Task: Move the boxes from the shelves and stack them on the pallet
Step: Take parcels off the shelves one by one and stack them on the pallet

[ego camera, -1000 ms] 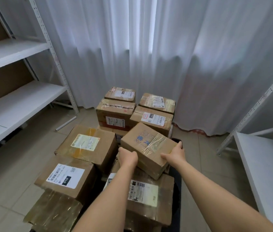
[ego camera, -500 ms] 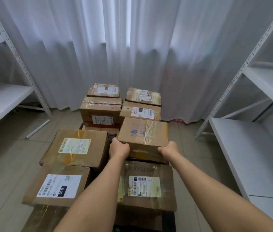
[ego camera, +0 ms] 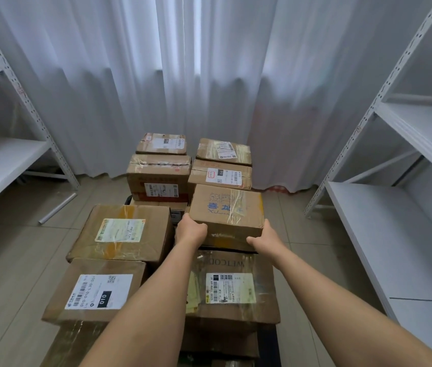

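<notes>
Left hand and right hand grip the near corners of a taped cardboard box, fingers curled under it, among stacked boxes.

Dark pallet carries stacked cardboard boxes.

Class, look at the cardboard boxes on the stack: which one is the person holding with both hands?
The brown cardboard box with blue writing on its top. The left hand and right hand grip its near corners; no hand touches the other boxes.
</notes>
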